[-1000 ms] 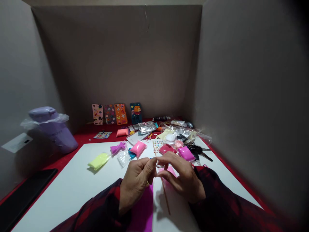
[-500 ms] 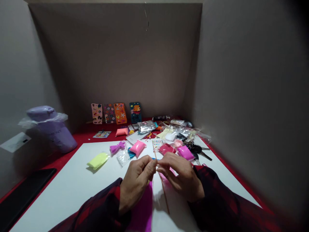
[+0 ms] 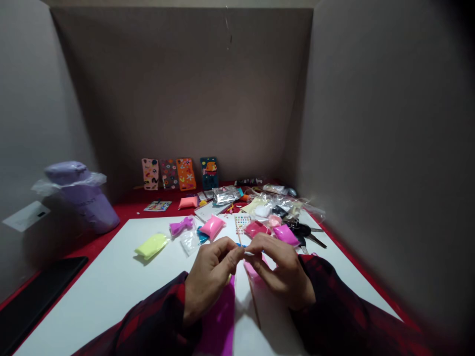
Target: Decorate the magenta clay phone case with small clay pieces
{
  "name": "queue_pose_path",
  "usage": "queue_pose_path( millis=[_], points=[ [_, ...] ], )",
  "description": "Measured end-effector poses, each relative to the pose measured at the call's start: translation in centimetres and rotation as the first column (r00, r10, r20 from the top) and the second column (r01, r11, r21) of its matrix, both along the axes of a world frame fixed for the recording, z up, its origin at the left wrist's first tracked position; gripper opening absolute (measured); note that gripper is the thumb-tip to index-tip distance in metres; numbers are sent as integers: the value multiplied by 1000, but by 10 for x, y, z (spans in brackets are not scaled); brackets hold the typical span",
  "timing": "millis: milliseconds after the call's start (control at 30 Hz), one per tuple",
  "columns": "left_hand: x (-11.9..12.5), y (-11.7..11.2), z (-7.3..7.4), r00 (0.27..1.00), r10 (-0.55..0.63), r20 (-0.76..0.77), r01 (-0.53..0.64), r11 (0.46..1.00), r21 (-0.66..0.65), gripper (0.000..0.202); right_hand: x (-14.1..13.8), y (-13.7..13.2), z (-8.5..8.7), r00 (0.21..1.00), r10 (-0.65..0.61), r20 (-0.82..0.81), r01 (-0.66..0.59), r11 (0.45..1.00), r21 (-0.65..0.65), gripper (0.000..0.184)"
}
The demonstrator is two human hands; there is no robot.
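Observation:
My left hand point(image 3: 212, 277) and my right hand point(image 3: 280, 269) meet fingertip to fingertip above the white board point(image 3: 111, 277). Both are closed in a pinch. A small whitish bit shows by the right fingertips, too small to name. Beneath the hands lies a long thin wooden stick point(image 3: 256, 309), with a blue piece partly hidden behind the fingers. Under my left hand and wrist is a magenta sheet point(image 3: 220, 321). Close to my right hand are a pink packet point(image 3: 256, 269), a red packet point(image 3: 257, 229) and a magenta packet point(image 3: 286, 235).
A yellow packet point(image 3: 151, 246), purple bow-shaped piece point(image 3: 181, 226) and pink packet point(image 3: 213, 226) lie ahead-left. Keys point(image 3: 302, 228) and plastic bags point(image 3: 282, 201) crowd the right. Decorated phone cases point(image 3: 185, 174) stand at the back; a purple cup point(image 3: 87, 202) stands left.
The fingertips have shifted slightly, and a small whitish bit now shows by the right ones. The whole view has moved a little; things on the board lie as before.

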State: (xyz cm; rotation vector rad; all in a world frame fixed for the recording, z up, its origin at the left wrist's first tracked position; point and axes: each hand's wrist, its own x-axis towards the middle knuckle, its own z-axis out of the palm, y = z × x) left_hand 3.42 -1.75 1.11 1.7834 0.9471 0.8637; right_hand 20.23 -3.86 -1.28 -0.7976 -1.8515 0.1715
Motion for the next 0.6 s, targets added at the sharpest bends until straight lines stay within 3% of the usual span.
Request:
queue_pose_path(
  millis=[167, 600],
  points=[
    [1, -1, -1, 999, 5, 33, -5, 1000, -13, 40, 0, 0, -1, 999, 3, -34, -4, 1000, -7, 19],
    [0, 0, -2, 996, 21, 91, -10, 993, -114, 51, 0, -1, 2, 1000, -21, -23, 20, 1000, -8, 6]
  ],
)
